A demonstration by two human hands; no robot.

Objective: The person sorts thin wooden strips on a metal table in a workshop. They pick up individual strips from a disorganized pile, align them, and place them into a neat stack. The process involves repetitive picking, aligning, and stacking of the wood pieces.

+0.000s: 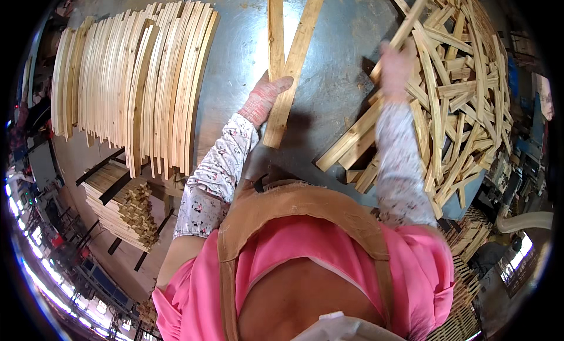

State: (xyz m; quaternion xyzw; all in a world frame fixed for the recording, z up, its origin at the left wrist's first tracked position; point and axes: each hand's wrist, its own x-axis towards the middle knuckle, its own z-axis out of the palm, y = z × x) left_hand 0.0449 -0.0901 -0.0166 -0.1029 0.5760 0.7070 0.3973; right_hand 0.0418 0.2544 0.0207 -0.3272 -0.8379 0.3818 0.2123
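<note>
Left hand (267, 99) clasps two pale straight wooden slats (298, 53) near front edge of grey metal surface (235, 53); right hand (397, 70) grips another slat (414, 16). Tugging could slide jumbled wooden pile (436, 109) off right edge.

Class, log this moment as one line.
left hand: holding two long pale wooden strips | right hand: gripping similar strip | nearby: jumbled pale-wood pile

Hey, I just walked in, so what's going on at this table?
Someone in a pink top is handling wood at a grey metal table. Their left hand holds two long, pale wooden strips that form a V. The right hand, blurred, appears to grip another slim wooden strip beside a jumbled wooden pile. At left lies a neat row of slightly curved wooden strips.
</note>
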